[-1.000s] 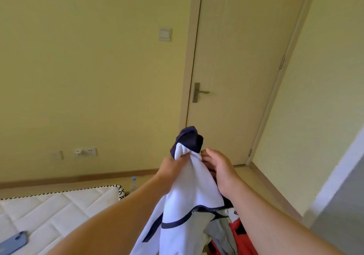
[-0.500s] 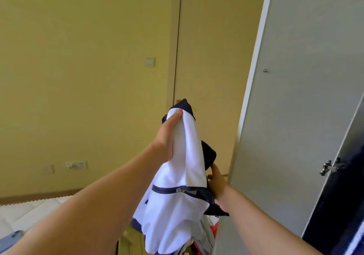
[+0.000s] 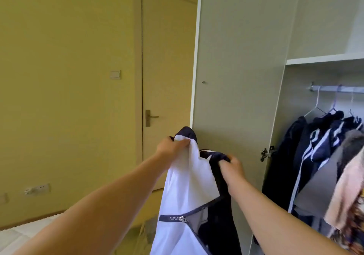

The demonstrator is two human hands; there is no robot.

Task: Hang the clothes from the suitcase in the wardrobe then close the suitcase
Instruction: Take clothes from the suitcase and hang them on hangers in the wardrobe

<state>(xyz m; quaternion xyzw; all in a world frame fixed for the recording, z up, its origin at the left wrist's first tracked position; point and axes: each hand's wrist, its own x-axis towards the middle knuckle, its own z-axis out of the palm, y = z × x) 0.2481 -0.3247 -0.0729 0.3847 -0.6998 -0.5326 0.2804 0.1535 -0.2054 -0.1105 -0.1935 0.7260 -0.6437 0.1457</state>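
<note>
I hold up a white and navy zip jacket (image 3: 189, 185) in front of the open wardrobe door (image 3: 236, 77). My left hand (image 3: 170, 146) pinches the white shoulder at its top. A little lower and to the right, my right hand (image 3: 231, 166) grips the navy part. The wardrobe interior is at the right, with a metal rail (image 3: 338, 89) carrying several hangers and hung clothes (image 3: 325, 156), dark, striped, grey and patterned. The suitcase is out of view.
A room door (image 3: 167, 77) with a metal handle (image 3: 150, 117) stands behind the jacket, with a light switch (image 3: 115, 75) on the yellow wall to its left. A wall socket (image 3: 37, 188) sits low left, above a white mattress edge (image 3: 25, 229). A shelf (image 3: 325, 59) tops the rail.
My view has swung right, bringing the wardrobe interior and its hung clothes into sight. My right hand has risen and moved apart from the left, spreading the jacket's top.
</note>
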